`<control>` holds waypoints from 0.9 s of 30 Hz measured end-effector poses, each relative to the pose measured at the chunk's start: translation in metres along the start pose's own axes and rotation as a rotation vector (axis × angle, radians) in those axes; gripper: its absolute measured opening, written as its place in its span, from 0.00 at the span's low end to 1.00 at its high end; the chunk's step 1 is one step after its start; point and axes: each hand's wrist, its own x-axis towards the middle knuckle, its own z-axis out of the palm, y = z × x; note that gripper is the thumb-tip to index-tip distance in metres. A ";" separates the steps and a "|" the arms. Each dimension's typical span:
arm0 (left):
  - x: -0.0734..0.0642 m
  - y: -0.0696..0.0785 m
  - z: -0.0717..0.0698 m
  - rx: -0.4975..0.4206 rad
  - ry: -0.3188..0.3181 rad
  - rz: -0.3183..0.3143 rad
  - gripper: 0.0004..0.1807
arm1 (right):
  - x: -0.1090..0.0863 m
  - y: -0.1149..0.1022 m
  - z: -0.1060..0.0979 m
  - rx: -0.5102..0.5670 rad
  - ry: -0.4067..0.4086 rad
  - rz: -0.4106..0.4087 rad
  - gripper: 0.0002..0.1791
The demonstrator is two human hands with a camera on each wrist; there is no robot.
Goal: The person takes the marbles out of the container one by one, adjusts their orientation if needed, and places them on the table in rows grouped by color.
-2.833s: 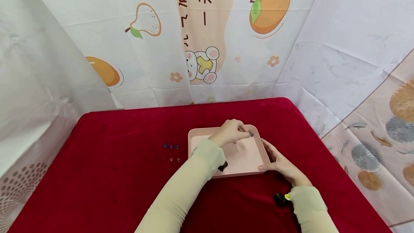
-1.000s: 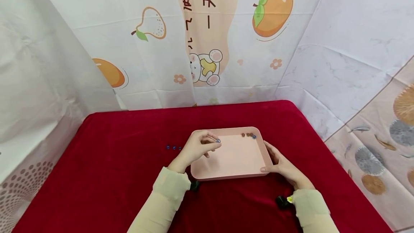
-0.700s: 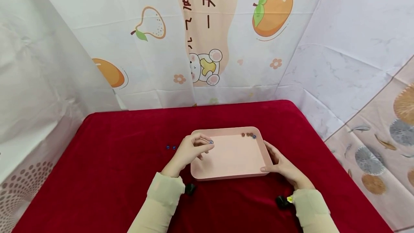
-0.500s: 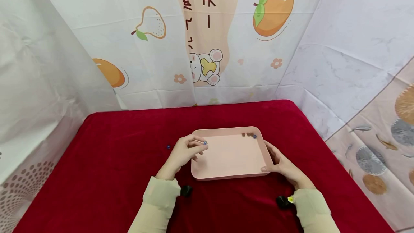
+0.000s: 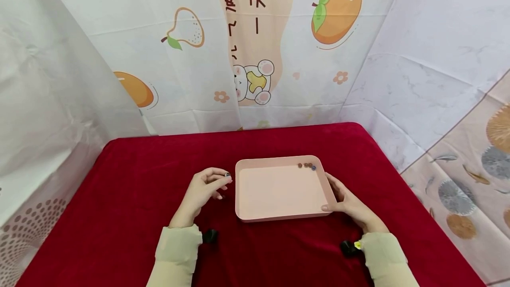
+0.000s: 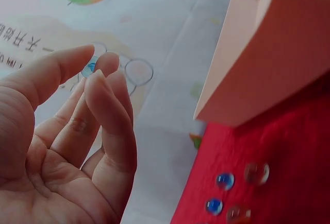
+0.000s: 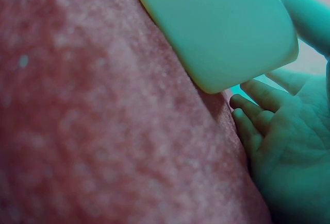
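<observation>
Left of the pink tray (image 5: 279, 194), the left hand (image 5: 204, 189) pinches a blue marble (image 6: 89, 67) at its fingertips, above the red cloth (image 5: 131, 198). Four small marbles (image 5: 306, 165) lie in the tray's far right corner, while the right hand (image 5: 352, 207) grips its right end, thumb over the rim.

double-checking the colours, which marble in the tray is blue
The blue marble at the right end of the row in the pink tray, closest to the right hand; the other three marbles look brownish.
</observation>
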 end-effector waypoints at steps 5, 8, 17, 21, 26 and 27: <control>-0.006 -0.002 -0.013 -0.016 0.031 0.011 0.20 | 0.000 0.000 0.000 0.002 -0.004 -0.006 0.55; -0.008 -0.002 -0.021 -0.017 0.058 0.015 0.21 | 0.000 0.000 0.000 0.001 -0.004 -0.003 0.55; -0.012 -0.005 -0.043 -0.035 0.158 -0.013 0.23 | 0.000 0.001 0.000 0.006 -0.004 -0.011 0.55; -0.010 -0.014 -0.050 -0.063 0.203 -0.054 0.26 | -0.001 0.000 0.001 -0.003 0.000 -0.017 0.55; -0.004 -0.030 -0.055 -0.180 0.248 -0.102 0.26 | -0.001 0.000 0.001 0.007 -0.003 -0.015 0.55; -0.003 -0.034 -0.055 -0.198 0.251 -0.111 0.26 | -0.001 0.000 0.002 0.011 -0.001 -0.013 0.55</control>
